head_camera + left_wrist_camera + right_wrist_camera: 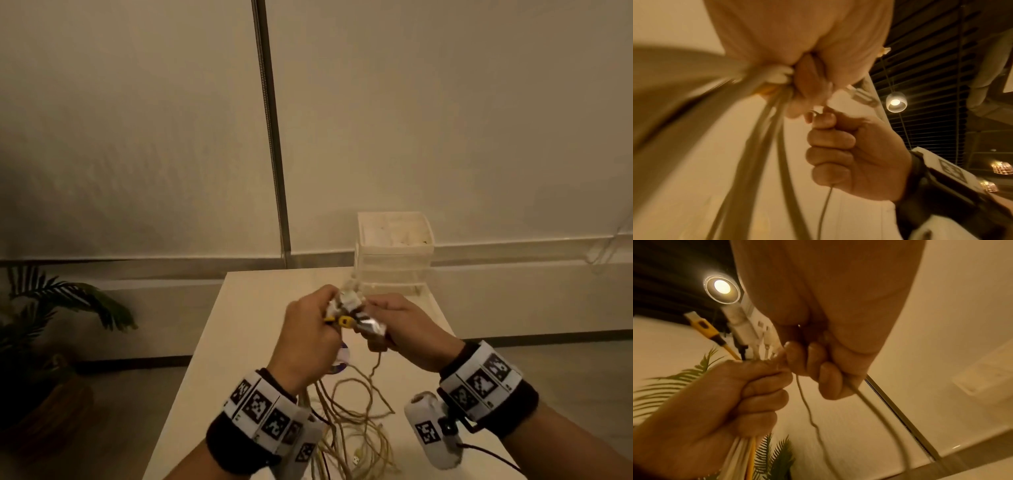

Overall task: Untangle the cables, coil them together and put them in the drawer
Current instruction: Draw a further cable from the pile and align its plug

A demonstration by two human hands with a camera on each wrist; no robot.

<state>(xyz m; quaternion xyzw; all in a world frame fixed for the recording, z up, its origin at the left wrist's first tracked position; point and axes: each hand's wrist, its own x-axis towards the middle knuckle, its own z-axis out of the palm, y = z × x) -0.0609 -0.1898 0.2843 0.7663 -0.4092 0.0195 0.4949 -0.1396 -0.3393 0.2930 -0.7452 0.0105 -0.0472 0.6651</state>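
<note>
My left hand [310,334] grips cables [349,411] bundle above table [239,342] centre; my right hand [399,329] pinches one cable, open tabletop around.

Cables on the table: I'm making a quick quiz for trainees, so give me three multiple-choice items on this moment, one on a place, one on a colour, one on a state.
1. Where does the drawer unit stand?
A. on the table's far right part
B. on the floor by the plant
C. at the table's near edge

2. What colour is the one bright plug in the cable bundle?
A. red
B. yellow
C. blue

3. How is the left hand?
A. flat on the table
B. hanging idle
C. gripping the cable bundle

Key: 1 A, it stands beyond the hands on the table; 2 B, the right wrist view shows yellow; 3 C, its fingers curl round the cables.
</note>
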